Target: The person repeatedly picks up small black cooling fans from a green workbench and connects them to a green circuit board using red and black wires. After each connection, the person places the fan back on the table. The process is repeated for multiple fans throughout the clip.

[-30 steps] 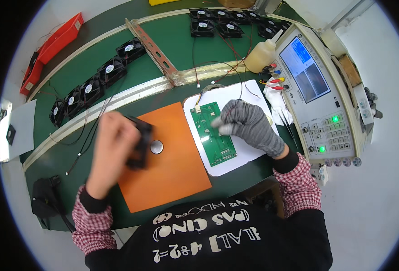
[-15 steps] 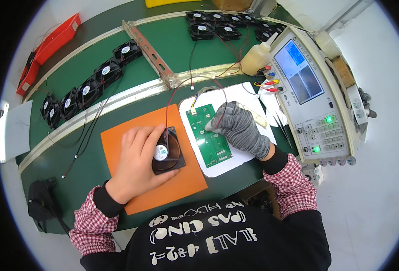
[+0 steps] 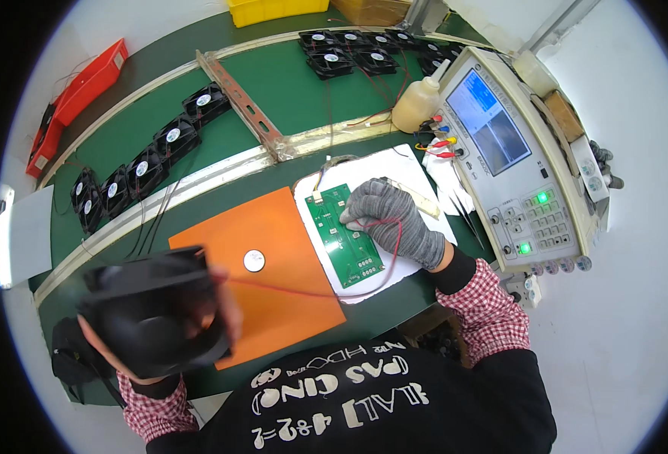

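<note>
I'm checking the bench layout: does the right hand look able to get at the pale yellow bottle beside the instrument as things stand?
Probably yes: nothing tall stands between the gloved right hand and the bottle, though that hand seems to hold the red wire over the green board.

The fan (image 3: 149, 303) and red wire (image 3: 292, 290) block the left and middle of the mat (image 3: 273, 219); its far end offers passage.

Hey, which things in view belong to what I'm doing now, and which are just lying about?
Seemingly part of the job:
fan, held up in the left hand
red wire, running from it to the gloved right hand
circuit board, partly beneath that glove

Apparently just lying about:
tweezers
squeeze bottle
black bag
yellow bin
</note>
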The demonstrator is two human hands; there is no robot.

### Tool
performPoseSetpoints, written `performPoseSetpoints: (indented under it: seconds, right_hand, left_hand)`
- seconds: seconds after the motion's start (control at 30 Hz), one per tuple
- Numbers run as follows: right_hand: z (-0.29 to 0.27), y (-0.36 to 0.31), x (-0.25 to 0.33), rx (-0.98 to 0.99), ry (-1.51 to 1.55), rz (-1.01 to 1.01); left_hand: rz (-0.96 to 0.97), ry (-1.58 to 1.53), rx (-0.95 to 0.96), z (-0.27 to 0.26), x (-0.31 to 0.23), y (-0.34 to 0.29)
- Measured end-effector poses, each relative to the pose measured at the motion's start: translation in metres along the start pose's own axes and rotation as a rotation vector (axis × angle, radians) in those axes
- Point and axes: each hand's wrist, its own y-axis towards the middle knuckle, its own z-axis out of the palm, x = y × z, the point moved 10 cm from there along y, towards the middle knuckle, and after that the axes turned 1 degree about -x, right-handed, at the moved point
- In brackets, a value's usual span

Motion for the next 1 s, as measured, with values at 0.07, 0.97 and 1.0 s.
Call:
performPoseSetpoints:
  seconds: [0.07,0.97,1.0]
  right_hand:
    - [0.005,0.004,0.010,0.025,-0.089,-0.020]
    - [0.053,-0.019,0.067,0.551,0.727,0.204]
    - [0.055,-0.025,0.074,0.645,0.749,0.186]
  left_hand:
    - [0.291,0.410,0.220,0.022,-0.029,0.005]
    - [1.300,1.099,0.216,0.121,-0.079,0.010]
    - [1.422,1.147,0.151,0.107,-0.094,0.005]
